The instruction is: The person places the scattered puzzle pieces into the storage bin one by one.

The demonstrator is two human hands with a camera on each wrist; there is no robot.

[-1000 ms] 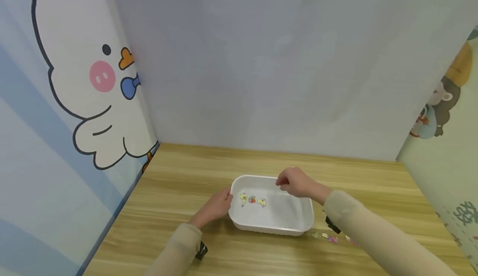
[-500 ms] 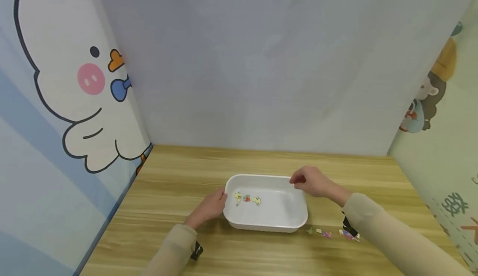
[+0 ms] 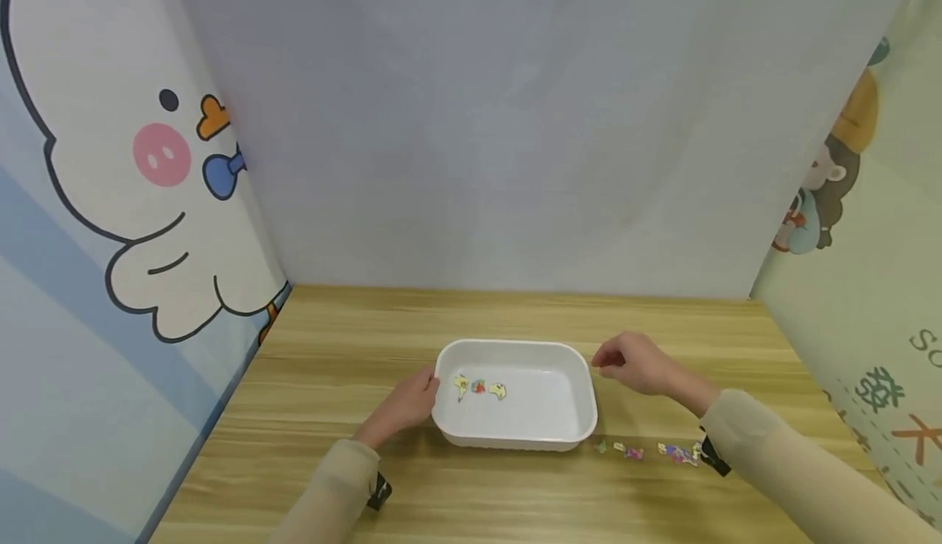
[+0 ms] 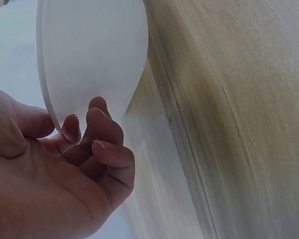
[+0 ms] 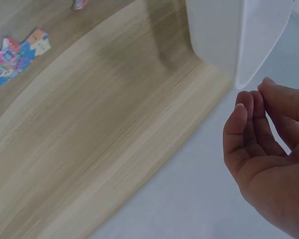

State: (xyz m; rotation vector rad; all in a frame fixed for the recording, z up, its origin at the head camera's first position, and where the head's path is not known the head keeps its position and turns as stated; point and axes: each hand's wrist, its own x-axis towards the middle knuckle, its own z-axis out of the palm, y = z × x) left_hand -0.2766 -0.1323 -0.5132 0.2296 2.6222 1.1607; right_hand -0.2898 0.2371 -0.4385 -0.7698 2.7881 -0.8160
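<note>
A white plastic tray (image 3: 515, 426) stands on the wooden table. Three small flat cut-outs lie in its left part: a yellow one (image 3: 460, 386), a red and green one (image 3: 478, 386) and another yellow one (image 3: 498, 390). My left hand (image 3: 407, 401) pinches the tray's left rim; the left wrist view has the thumb inside and the curled fingers outside. Just past the right rim hovers my right hand (image 3: 639, 364), its fingers loosely bent. The right wrist view shows nothing between thumb and fingers (image 5: 254, 117) there.
Several colourful flat cut-outs (image 3: 679, 453) lie on the table to the right of the tray, partly near the right wrist. Behind the table (image 3: 353, 323) hangs a grey-white backdrop (image 3: 471, 119). Printed cartoon panels stand at the left and right sides.
My right hand has moved right, from above the tray to beyond its right rim. My left hand keeps hold of the left rim. The head view has shifted slightly.
</note>
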